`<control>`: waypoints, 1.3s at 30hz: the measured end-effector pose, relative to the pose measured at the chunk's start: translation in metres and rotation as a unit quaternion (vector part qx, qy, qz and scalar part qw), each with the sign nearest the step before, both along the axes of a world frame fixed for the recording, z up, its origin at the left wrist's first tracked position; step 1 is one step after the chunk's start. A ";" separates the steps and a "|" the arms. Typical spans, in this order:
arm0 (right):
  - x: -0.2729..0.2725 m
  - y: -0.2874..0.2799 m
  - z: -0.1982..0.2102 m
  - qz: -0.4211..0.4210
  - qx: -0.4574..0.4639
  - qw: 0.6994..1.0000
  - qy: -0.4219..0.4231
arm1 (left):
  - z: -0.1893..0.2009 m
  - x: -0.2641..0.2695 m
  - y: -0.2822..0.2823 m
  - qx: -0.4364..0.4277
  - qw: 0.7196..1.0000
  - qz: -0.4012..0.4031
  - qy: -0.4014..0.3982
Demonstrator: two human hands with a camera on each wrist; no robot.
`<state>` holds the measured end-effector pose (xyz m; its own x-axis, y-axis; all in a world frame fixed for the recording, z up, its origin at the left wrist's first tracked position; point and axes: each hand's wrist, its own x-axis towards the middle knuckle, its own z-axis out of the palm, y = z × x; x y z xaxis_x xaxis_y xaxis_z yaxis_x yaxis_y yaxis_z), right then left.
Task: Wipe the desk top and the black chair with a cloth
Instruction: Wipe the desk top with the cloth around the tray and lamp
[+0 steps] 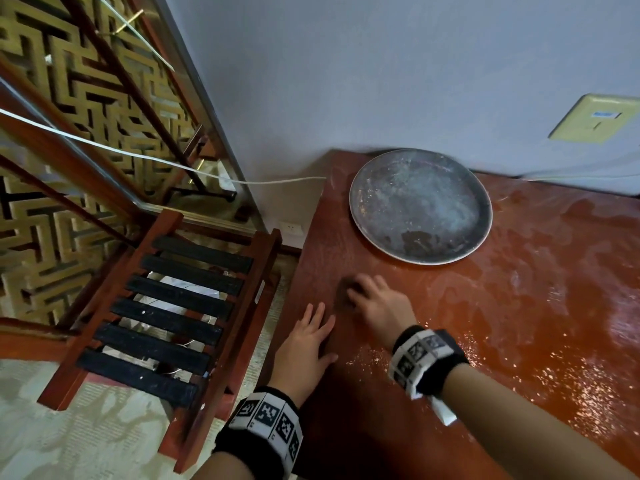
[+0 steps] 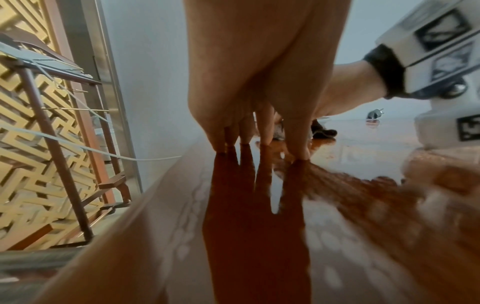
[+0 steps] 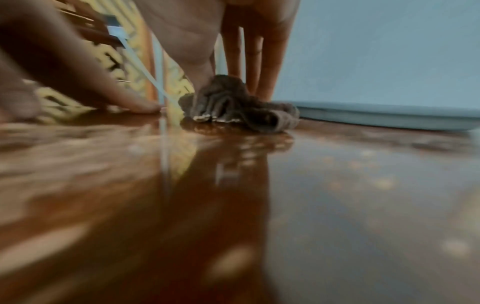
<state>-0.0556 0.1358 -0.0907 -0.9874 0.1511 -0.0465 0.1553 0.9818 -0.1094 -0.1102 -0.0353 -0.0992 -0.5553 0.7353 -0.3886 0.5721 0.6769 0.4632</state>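
right hand [image 1: 375, 306] bunches the grey cloth [image 3: 233, 102] under curled fingers, pressed on the desk top [image 1: 519, 306] | left hand [image 1: 304, 344] flat, fingers spread, just beside it

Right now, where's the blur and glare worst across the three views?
Head: sharp; glare on the desk at right, straight lines bowed. Left wrist: foreground smeared, the left hand fairly sharp above its reflection. Right wrist: near desk soft, the cloth under the right hand in focus.
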 end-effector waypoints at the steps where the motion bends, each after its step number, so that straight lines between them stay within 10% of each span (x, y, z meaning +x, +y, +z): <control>1: -0.003 0.011 0.001 -0.048 -0.005 0.999 -0.004 | 0.000 0.000 -0.001 0.002 1.000 0.001 -0.002; 5: -0.008 0.031 0.011 -0.192 -0.009 0.980 -0.055 | 0.005 0.000 -0.001 -0.008 1.000 -0.003 0.004; 15: 0.077 -0.063 0.025 0.029 -0.022 0.992 -0.122 | 0.010 0.016 -0.012 -0.092 0.993 -0.069 0.001; 24: 0.057 -0.017 0.036 -0.132 -0.038 0.982 -0.129 | 0.013 0.056 -0.040 -0.105 0.994 -0.040 0.002; 32: 0.113 -0.096 0.023 0.042 -0.025 0.997 -0.067 | 0.012 0.077 -0.050 -0.099 0.995 -0.006 0.014; 39: 0.093 -0.054 0.035 -0.167 -0.051 0.976 -0.127 | 0.015 0.086 -0.057 -0.088 0.996 0.019 0.007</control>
